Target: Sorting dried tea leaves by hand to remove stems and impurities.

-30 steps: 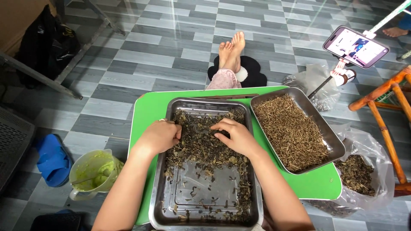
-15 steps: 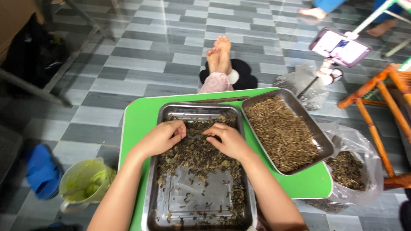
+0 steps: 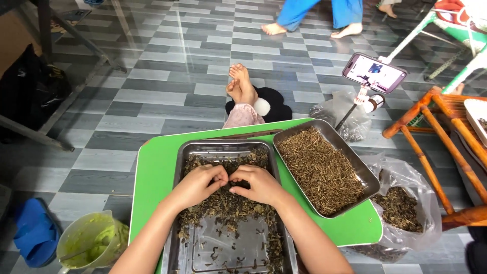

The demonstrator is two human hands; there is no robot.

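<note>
While both hands meet fingertip to fingertip, the left hand [image 3: 199,185] and right hand [image 3: 256,184] each pinch together on bits of the dried dark leaves [image 3: 225,203] heaped in the steel tray [image 3: 177,167]. That tray sits on the green worktop [image 3: 152,172], touching a second tray [image 3: 368,175] of pale stems [image 3: 319,170].

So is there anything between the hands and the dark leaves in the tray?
Nothing visible. The left hand and right hand rest right on the dark dried leaves in the metal tray, fingertips nearly meeting.
</note>
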